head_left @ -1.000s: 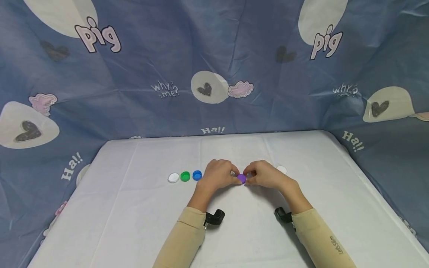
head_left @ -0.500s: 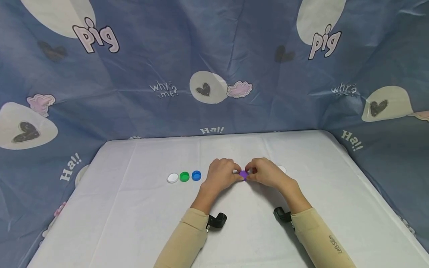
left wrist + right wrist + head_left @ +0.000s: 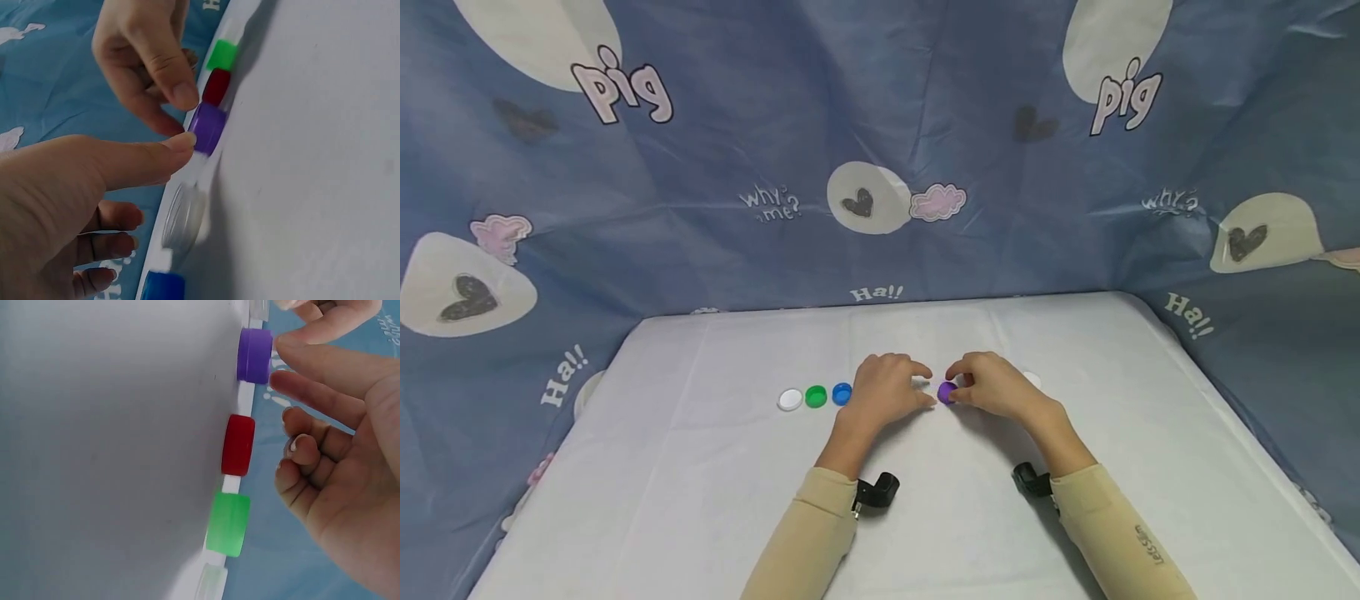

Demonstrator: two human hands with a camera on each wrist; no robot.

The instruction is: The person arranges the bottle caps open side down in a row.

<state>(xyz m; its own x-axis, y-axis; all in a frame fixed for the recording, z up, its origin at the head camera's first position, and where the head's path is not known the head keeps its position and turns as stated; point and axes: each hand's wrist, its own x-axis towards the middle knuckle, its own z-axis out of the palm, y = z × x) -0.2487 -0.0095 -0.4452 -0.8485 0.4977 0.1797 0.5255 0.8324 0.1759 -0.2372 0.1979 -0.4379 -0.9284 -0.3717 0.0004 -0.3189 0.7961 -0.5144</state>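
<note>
A purple cap (image 3: 947, 392) (image 3: 207, 129) (image 3: 255, 355) lies on the white cloth between the two hands. My right hand (image 3: 995, 387) (image 3: 350, 447) is beside it on the right, thumb and forefinger apart, the thumb overlapping the cap's edge in the head view; whether they touch is unclear. My left hand (image 3: 883, 392) (image 3: 81, 194) is on the other side, thumb and forefinger parted and holding nothing. A clear round piece (image 3: 183, 215) stands near the left fingers. Red (image 3: 239, 445) and green (image 3: 228, 524) pieces show beyond the purple one, hidden by my right hand in the head view.
Left of my left hand are a white (image 3: 790, 400), a green (image 3: 816, 396) and a blue cap (image 3: 842, 393). Another white piece (image 3: 1032, 379) is partly behind my right hand. A blue patterned cloth (image 3: 880, 125) hangs behind the table (image 3: 700, 500).
Both hands were at the purple cap half a second ago. My left hand has drawn back to the left with its fingers parted; my right hand has barely moved.
</note>
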